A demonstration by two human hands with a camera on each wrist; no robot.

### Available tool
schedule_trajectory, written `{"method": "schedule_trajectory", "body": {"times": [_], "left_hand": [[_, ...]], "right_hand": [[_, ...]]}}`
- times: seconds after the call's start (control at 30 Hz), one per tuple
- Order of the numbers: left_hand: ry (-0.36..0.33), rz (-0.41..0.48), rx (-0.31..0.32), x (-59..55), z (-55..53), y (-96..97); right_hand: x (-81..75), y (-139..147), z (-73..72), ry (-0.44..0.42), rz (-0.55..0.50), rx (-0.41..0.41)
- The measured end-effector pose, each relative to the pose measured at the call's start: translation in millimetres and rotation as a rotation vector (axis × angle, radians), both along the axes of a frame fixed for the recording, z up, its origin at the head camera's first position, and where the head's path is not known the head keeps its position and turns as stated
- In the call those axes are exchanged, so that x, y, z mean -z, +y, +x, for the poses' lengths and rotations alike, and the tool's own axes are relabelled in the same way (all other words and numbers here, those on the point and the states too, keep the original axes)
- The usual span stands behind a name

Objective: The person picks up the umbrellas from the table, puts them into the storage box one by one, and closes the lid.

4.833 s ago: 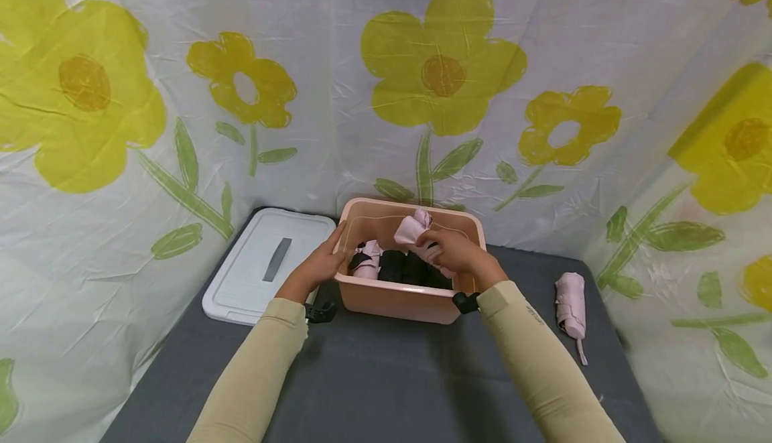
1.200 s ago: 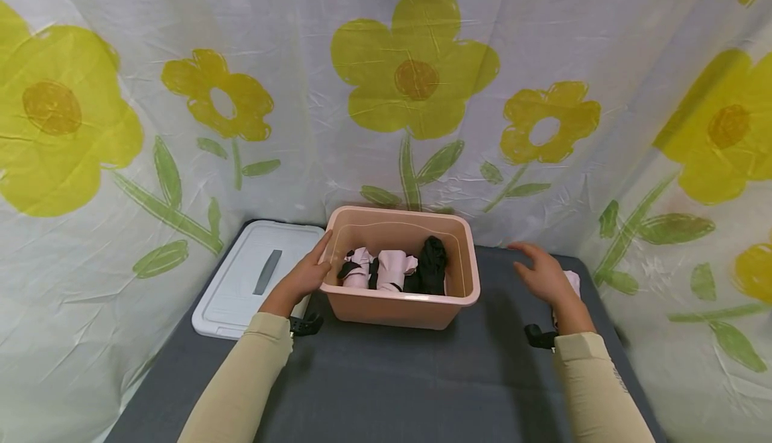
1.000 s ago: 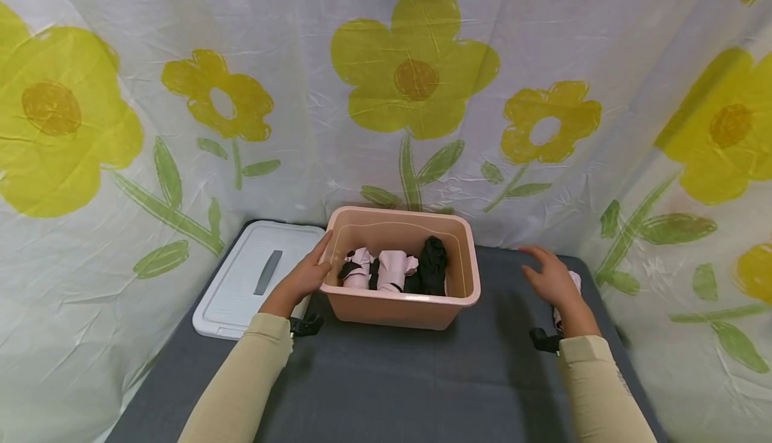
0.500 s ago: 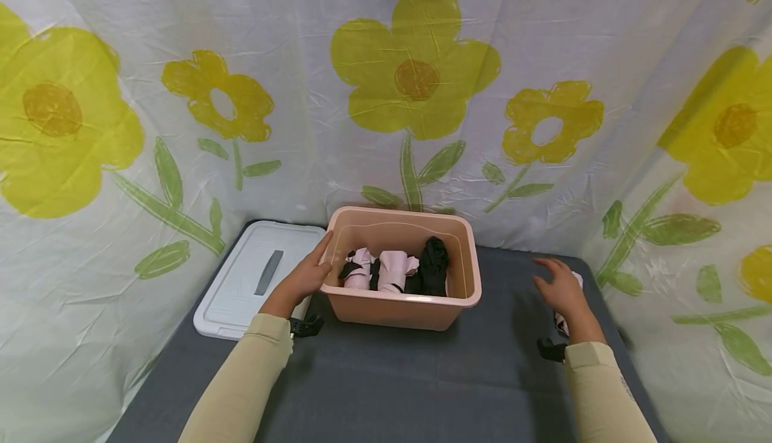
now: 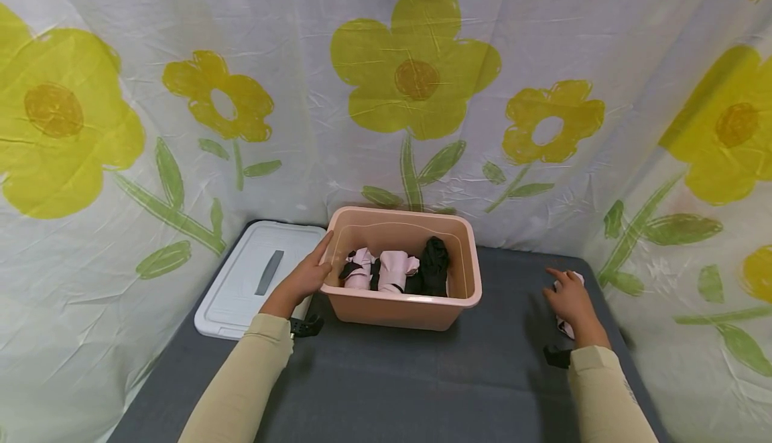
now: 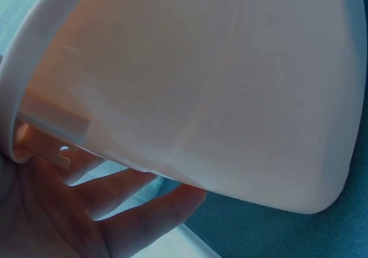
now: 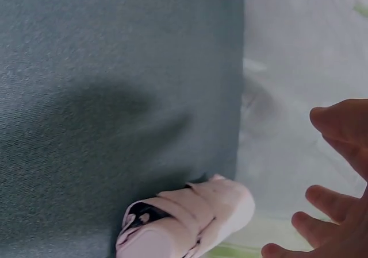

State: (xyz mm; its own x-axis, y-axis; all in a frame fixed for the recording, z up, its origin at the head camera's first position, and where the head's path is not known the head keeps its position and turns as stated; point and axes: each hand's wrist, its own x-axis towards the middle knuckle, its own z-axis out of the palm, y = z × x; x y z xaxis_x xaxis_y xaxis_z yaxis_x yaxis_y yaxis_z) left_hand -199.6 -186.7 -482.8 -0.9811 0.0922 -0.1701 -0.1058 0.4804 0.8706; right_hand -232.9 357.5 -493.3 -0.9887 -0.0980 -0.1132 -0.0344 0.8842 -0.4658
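Observation:
My left hand (image 5: pixel 300 281) holds the left rim of a peach plastic storage box (image 5: pixel 392 310). In the left wrist view its fingers (image 6: pixel 149 215) lie against the outside of the box's end, below the rim. Inside the box lie two pink folded umbrellas, one at the left (image 5: pixel 359 278) and one in the middle (image 5: pixel 393 269), and a black folded umbrella (image 5: pixel 433 267) at the right. My right hand (image 5: pixel 569 301) hovers over another pink folded umbrella (image 7: pixel 192 216) on the table, fingers spread and apart from it. The hand hides most of that umbrella in the head view.
A white lid (image 5: pixel 241 289) with a grey handle lies flat left of the box. Dark grey cloth (image 5: pixel 416 383) covers the table. Behind and beside it hangs a white curtain (image 5: pixel 313 161) with yellow flowers, close to the box's back.
My right hand has placed a pink umbrella in the box, left it, and moved right and down over the umbrella on the table. The left hand stays on the box.

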Motion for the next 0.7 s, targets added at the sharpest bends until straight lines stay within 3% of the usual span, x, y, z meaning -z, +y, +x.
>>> {"method": "schedule_trajectory", "body": {"times": [0.3, 0.7], "left_hand": [[0.006, -0.002, -0.006, -0.3, 0.0, 1.4], [0.003, 0.002, -0.008, -0.6, 0.8, 2.0]], "right_hand": [[7.1, 9, 1.7, -0.032, 0.016, 0.060], [17.1, 21, 0.5, -0.087, 0.055, 0.050]]}}
